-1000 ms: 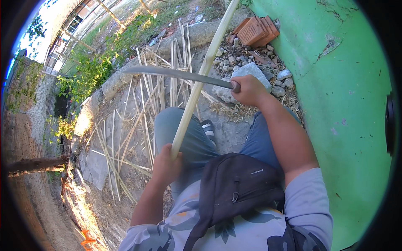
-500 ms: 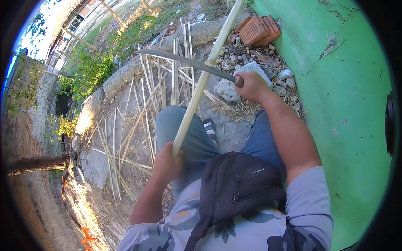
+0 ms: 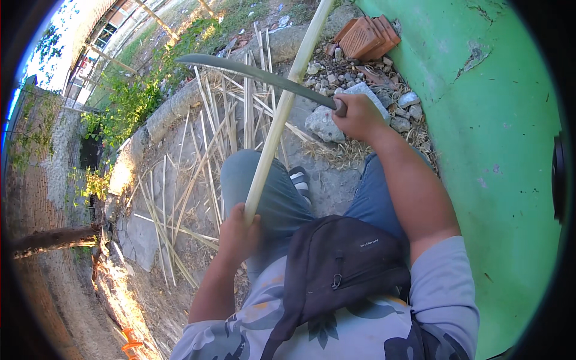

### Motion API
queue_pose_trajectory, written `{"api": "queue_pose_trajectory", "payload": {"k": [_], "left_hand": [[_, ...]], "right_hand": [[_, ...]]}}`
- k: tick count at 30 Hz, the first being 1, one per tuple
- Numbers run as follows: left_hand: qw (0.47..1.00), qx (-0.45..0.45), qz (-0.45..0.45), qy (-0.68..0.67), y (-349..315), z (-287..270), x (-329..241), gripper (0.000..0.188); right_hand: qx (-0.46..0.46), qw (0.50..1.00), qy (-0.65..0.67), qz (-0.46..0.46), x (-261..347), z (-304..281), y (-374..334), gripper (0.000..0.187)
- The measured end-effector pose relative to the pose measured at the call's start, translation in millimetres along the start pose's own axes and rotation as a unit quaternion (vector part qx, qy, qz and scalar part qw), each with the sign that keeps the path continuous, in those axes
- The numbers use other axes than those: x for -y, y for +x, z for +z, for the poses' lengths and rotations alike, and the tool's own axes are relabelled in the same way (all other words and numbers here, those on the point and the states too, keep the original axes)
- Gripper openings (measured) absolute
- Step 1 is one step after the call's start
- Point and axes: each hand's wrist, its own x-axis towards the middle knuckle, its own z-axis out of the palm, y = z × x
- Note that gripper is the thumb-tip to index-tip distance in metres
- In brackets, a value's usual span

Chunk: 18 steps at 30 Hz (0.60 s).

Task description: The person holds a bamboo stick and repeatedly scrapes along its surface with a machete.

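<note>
My left hand [image 3: 239, 235] is closed round the lower end of a long pale strip of split bamboo [image 3: 273, 135]. The strip slants up and away to the right, past the top edge of the view. In my right hand [image 3: 358, 117] is the handle of a machete [image 3: 258, 74], whose long, slightly curved blade points left. The blade crosses the strip well above my left hand; whether its edge bites into the bamboo cannot be made out. Below the strip are my left knee and a sandalled foot.
Many thin bamboo strips [image 3: 207, 129] lie on the ground ahead and to the left. Stone rubble [image 3: 327, 123] and stacked clay tiles [image 3: 367, 39] sit near the green wall [image 3: 486, 156] on my right. A low concrete kerb [image 3: 174, 111] curves beyond the strips. A dark bag [image 3: 345, 270] rests across my lap.
The machete and my right hand have shifted slightly left, and the blade has moved lower along the strip. The strip's upper part has also swung a little left. Both hands keep their holds.
</note>
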Motion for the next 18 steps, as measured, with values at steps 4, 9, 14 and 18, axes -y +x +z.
{"api": "queue_pose_trajectory", "payload": {"k": [4,9,14,18], "left_hand": [[1.0,0.009,-0.027,0.007,-0.1,0.6,-0.8,0.042],[1.0,0.009,-0.019,0.003,0.4,-1.8,-0.6,0.044],[0.999,0.03,-0.004,0.01,2.2,-5.4,-2.4,0.045],[1.0,-0.001,0.023,-0.002,-2.0,-1.9,6.4,0.039]], "right_hand": [[0.012,1.0,0.003,-0.017,5.1,1.9,-6.6,0.014],[0.045,0.988,-0.063,-0.134,19.1,1.1,-6.5,0.014],[0.008,1.0,-0.005,-0.005,-1.4,-4.8,1.9,0.014],[-0.052,0.997,0.051,0.014,-8.6,1.1,-1.7,0.019]]}}
